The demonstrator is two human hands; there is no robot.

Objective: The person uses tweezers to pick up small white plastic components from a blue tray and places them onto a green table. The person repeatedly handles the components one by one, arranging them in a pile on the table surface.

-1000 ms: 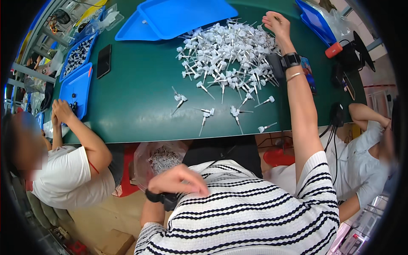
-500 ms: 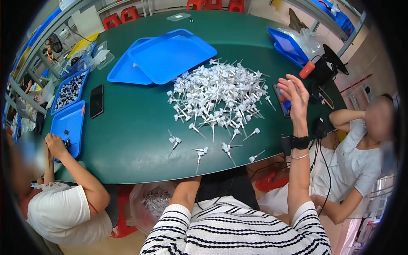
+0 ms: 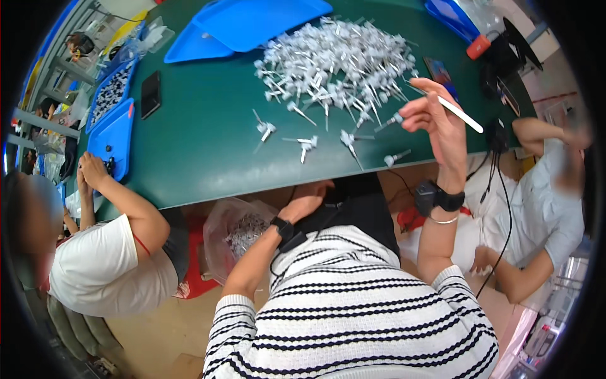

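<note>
My right hand [image 3: 442, 129] is raised over the table's right front, its fingers closed on slim white tweezers [image 3: 464, 116] whose wide end points right. A loose white plastic part with a thin metal stem [image 3: 392, 120] lies by its fingertips; whether they touch cannot be told. Below the table edge, my left hand [image 3: 308, 199] rests over my lap, fingers loosely stretched, nothing seen in it. A large pile of the same parts [image 3: 334, 60] covers the table ahead. Several single ones, such as a stemmed part [image 3: 307, 146], lie nearer the front edge.
Blue trays [image 3: 252, 25] lie behind the pile. A phone [image 3: 151, 95] is left of it. A co-worker's hands [image 3: 93, 169] work at a small blue tray [image 3: 120, 139]. A plastic bag of parts [image 3: 218, 243] stands below the edge. Another person [image 3: 536, 208] sits at right.
The view has tilted down, so the table sits higher. My right hand has come closer to the loose parts, fingers now bent. My left hand has come into sight below the table edge.
</note>
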